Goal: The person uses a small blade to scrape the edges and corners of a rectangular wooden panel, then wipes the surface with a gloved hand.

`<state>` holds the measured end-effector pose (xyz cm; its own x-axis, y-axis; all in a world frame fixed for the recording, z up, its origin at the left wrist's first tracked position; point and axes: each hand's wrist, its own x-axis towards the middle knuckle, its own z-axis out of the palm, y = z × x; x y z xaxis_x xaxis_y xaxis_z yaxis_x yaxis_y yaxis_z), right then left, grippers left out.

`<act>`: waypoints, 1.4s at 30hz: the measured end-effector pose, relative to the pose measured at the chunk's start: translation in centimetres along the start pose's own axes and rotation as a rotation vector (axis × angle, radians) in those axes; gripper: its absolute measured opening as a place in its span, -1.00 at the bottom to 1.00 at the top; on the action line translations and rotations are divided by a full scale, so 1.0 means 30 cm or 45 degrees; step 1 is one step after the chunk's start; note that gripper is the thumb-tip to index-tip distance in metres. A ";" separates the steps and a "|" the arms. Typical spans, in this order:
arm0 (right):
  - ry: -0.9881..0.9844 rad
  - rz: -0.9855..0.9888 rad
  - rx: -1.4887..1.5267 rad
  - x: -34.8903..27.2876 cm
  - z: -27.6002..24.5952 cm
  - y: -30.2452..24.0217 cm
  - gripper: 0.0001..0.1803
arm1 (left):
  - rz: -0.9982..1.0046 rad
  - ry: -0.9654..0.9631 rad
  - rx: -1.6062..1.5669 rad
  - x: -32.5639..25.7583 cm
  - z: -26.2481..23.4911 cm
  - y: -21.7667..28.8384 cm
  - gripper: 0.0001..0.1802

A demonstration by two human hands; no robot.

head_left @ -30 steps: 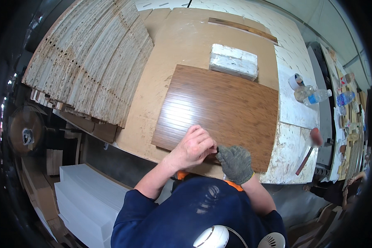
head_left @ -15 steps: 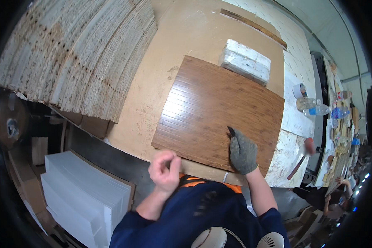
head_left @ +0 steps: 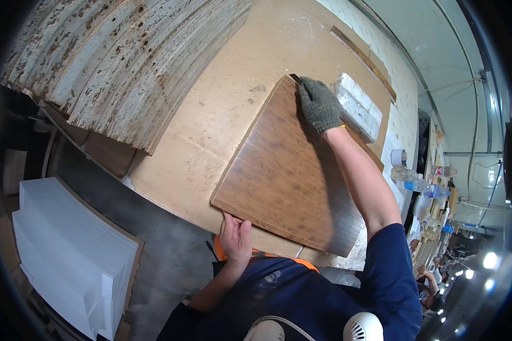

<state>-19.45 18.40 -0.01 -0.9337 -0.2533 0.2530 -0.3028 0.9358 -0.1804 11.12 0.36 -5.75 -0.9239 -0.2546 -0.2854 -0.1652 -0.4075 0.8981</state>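
A brown wood-grain panel (head_left: 290,170) lies flat on the cardboard-covered table. My left hand (head_left: 236,238), bare, is at its near edge by the left corner, fingers closed against that edge; the fingertips are partly hidden. Stretched across the panel, my right hand (head_left: 320,105) wears a grey knit glove and is closed round a small black tool (head_left: 294,78). Only the tool's dark tip shows, at the panel's far left corner; its kind is hidden by the glove. Just right of this hand sits a scuffed white block (head_left: 358,108).
A tall stack of pale, stained boards (head_left: 153,68) stands at the left. Beyond the block lies a narrow wood strip (head_left: 364,59). A tape roll (head_left: 398,157) and plastic bottles (head_left: 418,184) are at the right. White sheets (head_left: 68,250) are stacked low at left.
My right hand has gone from the panel's near right part to its far left corner with the black tool. My left hand has come to rest against the near edge. The view has turned.
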 end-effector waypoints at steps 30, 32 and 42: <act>-0.813 -0.686 -0.096 -0.020 -0.161 -0.252 -0.61 | 0.151 0.072 0.131 -0.018 -0.013 -0.046 -0.35; -0.504 -0.342 -0.072 0.065 -0.136 -0.156 -0.63 | 0.172 0.049 0.128 -0.019 -0.007 -0.048 -0.36; -0.599 -1.067 0.059 -0.163 -0.110 -0.335 -0.62 | 0.139 0.084 0.119 -0.018 -0.013 -0.041 -0.33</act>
<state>-11.22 11.05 3.69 -0.3883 -0.9172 -0.0889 -0.9044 0.3979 -0.1542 11.98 0.66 -6.83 -0.9140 -0.3512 -0.2031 -0.0994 -0.2916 0.9514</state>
